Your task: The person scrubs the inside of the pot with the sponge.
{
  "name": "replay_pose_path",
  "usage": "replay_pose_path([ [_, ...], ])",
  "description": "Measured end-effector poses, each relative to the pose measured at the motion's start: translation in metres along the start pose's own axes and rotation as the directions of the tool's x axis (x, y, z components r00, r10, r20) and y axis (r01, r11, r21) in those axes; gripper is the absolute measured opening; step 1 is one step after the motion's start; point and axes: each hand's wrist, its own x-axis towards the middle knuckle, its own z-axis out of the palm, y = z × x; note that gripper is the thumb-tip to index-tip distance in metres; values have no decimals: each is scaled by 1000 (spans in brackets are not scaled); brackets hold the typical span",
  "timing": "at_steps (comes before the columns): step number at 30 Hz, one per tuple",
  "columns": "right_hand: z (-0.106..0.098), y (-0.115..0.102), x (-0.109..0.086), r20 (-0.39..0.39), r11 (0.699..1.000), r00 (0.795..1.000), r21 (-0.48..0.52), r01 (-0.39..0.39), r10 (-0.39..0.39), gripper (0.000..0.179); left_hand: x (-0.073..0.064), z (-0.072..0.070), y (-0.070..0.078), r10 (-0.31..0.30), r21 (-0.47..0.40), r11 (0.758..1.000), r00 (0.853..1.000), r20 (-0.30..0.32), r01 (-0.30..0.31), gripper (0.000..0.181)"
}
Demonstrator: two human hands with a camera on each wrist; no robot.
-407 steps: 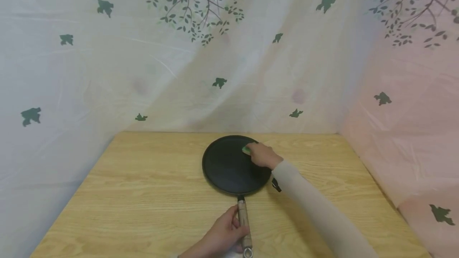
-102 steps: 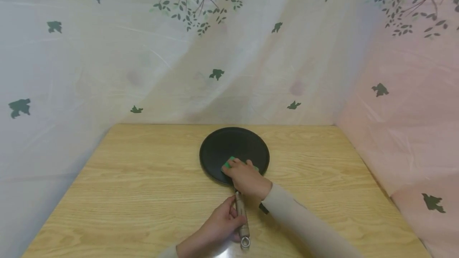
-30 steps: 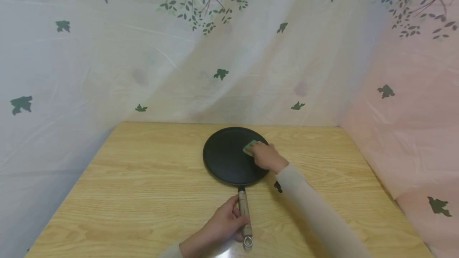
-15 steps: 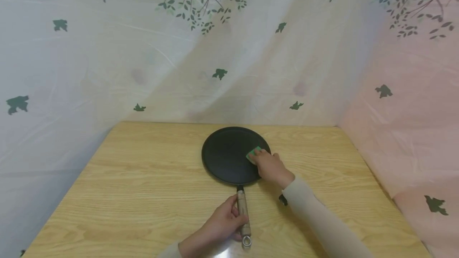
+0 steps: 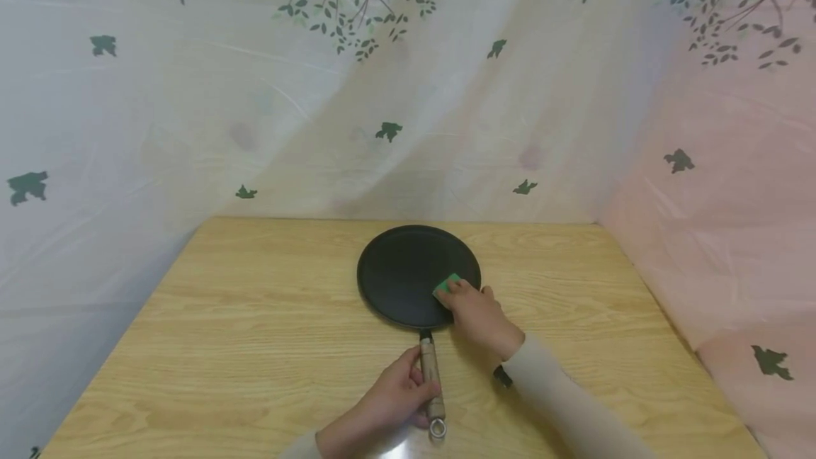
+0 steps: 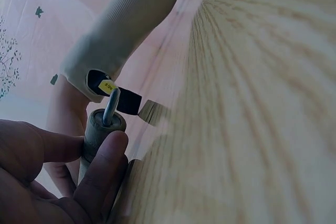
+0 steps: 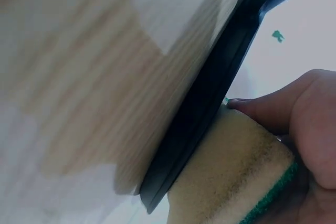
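A round black flat pan (image 5: 401, 268) lies on the wooden table, its wooden handle (image 5: 429, 367) pointing toward me. My left hand (image 5: 397, 395) grips that handle between thumb and fingers; the left wrist view shows the metal hanging ring (image 6: 111, 106) at its end. My right hand (image 5: 477, 314) holds a sponge (image 5: 446, 285) against the pan's right front part. In the right wrist view the sponge (image 7: 231, 166) shows a yellowish body with a green scouring layer on the palm side, its soft side at the pan's rim (image 7: 194, 108).
The wood-grain table (image 5: 255, 331) stretches around the pan. Pale curtains (image 5: 306, 126) with leaf and bird prints stand behind it and at both sides. A dark strap (image 6: 126, 98) sits on my right wrist.
Over the last second my right hand has slid the sponge toward me, from the pan's upper right to its lower right. My left hand keeps holding the handle; the pan stays in place.
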Motion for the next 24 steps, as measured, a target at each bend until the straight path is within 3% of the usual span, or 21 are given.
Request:
replay_pose_path([
  [15,2,-22,-3,18,996,998,62,63,-65,43,-1,-1,-1,13,-17,1000,1000,10,-12,77],
  [24,3,-37,16,45,986,986,70,155,-158,41,-1,-1,0,26,-3,1000,999,20,-26,77],
])
